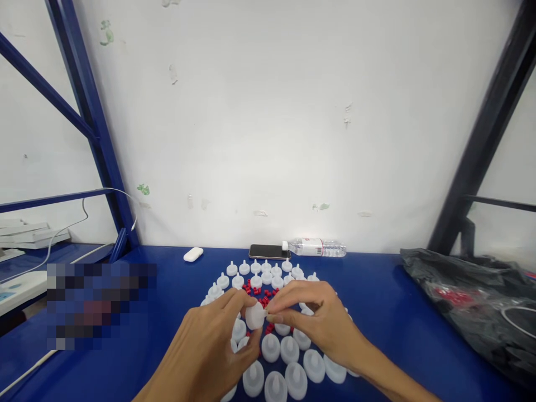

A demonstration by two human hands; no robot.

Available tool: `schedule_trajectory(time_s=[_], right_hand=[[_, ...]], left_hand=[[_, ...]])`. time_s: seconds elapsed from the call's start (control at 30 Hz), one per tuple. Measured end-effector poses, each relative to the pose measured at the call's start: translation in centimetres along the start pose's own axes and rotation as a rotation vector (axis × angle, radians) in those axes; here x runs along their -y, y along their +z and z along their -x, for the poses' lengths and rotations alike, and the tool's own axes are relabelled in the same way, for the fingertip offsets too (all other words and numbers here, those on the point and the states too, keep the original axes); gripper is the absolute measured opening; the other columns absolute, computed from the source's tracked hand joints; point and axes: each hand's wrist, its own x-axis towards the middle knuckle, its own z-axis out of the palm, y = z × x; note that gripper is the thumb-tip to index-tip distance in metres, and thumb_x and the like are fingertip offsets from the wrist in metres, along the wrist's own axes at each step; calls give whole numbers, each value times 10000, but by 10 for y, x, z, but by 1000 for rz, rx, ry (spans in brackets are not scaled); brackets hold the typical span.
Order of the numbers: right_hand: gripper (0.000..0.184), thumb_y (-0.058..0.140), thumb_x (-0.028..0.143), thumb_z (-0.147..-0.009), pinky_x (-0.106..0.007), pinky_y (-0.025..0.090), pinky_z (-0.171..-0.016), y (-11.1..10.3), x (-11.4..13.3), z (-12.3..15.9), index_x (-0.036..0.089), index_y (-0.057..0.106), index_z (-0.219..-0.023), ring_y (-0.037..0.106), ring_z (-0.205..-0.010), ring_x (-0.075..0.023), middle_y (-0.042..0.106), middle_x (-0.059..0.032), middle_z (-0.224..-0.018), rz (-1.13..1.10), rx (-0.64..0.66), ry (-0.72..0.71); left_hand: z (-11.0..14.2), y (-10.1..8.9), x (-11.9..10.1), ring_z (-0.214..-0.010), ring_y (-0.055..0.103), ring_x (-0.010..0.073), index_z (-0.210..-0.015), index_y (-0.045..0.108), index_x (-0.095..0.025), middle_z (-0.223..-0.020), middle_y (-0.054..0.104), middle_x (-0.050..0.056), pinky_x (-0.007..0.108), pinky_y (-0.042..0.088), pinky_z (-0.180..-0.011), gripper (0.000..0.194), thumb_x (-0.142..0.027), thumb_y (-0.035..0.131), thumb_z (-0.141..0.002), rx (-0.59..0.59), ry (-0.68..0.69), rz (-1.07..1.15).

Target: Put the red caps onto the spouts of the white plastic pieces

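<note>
Basically, white nozzle cap [254,316] sits between left hand's [209,340] thumb and fingers, nozzle side toward right hand [314,315]. Left pinches cap; right thumb and index pinched together at its tip. Red pieces [264,301] and white caps [290,349] crowd below; open blue table [377,312] right of them, up to black bag [469,312].

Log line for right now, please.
left hand: holds white cap | right hand: fingertips at cap's tip | table: white caps, red pieces, phone, bottle
</note>
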Motion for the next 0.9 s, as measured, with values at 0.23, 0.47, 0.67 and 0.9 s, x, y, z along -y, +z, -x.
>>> schedule_trajectory(time_s=[0.23, 0.47, 0.67, 0.9], right_hand=[[434, 898, 232, -702, -266, 569, -742, -7, -2, -1, 298, 764, -1110, 695, -853, -155, 725, -42, -1146, -402, 152, 311], [458, 805, 228, -790, -326, 534, -917, -5, 6, 2, 237, 727, -1241, 701, -1105, -234, 767, -99, -1125, -650, 377, 425], [431, 895, 273, -692, -337, 518, -963, -21, -3, -8, 191, 781, -1100, 707, -1086, -249, 780, -105, -1095, -501, -20, 453], [313, 809, 395, -801, -371, 485, -1034, -63, -13, -18, 202, 711, -1028, 678, -1164, -258, 761, -90, -1124, -278, -139, 403]], left_hand=[[-1, 2, 0, -615, 661, 150, -1080, 599, -289, -791, 669, -44, 261, 410, -539, 205, -210, 558, -896, -68, 85, 28], [-2, -1, -6, -636, 671, 111, -1113, 554, -309, -781, 649, -83, 219, 409, -534, 217, -240, 650, -930, 35, 182, 41], [-5, -14, 3, -487, 563, 109, -1188, 546, -306, -649, 561, -96, 223, 369, -473, 182, -322, 494, -1015, -20, 56, -45], [-8, -10, 17, -610, 647, 134, -949, 611, -289, -764, 662, -61, 248, 415, -556, 209, -311, 420, -1032, 189, 0, -66]])
